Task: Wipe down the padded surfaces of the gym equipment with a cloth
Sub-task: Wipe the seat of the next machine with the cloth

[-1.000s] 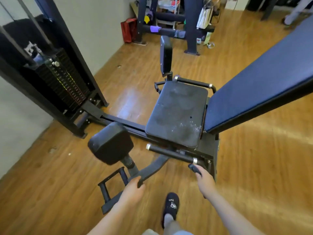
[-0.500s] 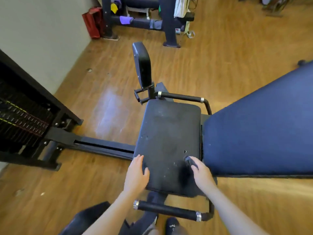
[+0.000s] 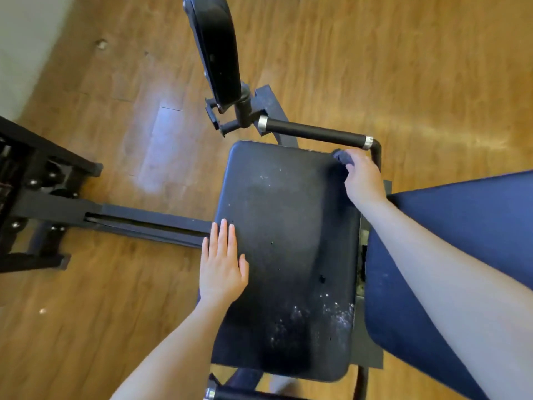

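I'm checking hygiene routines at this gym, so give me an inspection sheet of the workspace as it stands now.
Surface: black seat pad, whitish specks mostly at its near right corner, a few at the far left.
Job's things: dark cloth bunched at the seat's far right corner; blue backrest to the right; upright black pad beyond the seat.
Clutter: small bits of debris on the wood floor.
Grippers: right hand grips the cloth; left hand rests flat on the seat's left edge, fingers straight.
Cables: nothing seen.
Surroundings: handle bar behind the seat; black machine frame at left; pale wall at top left.
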`<state>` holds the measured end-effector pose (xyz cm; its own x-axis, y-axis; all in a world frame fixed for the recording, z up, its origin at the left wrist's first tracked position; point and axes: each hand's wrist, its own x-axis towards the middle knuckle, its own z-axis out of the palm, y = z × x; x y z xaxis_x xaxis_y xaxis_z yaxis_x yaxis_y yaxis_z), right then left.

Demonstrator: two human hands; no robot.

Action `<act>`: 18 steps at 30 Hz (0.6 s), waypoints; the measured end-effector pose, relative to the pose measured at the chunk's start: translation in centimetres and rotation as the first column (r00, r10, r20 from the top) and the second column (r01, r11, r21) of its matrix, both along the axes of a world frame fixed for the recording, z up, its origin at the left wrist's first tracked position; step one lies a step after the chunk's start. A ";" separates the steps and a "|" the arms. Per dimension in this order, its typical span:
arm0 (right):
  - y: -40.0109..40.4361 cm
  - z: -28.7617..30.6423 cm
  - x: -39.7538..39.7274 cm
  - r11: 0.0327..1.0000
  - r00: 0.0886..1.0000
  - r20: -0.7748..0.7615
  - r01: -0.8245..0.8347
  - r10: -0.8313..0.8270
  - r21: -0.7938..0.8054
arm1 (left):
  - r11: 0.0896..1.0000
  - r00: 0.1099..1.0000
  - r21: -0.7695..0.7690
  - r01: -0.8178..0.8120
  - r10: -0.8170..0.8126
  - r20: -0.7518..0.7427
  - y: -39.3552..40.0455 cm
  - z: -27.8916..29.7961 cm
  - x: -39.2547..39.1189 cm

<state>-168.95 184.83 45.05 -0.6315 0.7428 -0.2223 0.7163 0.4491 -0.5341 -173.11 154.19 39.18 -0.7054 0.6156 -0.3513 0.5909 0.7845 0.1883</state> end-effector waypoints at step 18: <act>-6.1 -4.8 6.1 0.988 0.993 0.105 0.035 -0.051 0.148 | 1.000 0.999 0.011 -0.011 0.012 -0.040 -0.2 -1.1 0.1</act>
<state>-162.89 178.72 40.23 -0.5762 0.7984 -0.1746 0.7866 0.4837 -0.3837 -173.05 154.01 38.07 -0.7260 0.6109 -0.3160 0.5890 0.7894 0.1730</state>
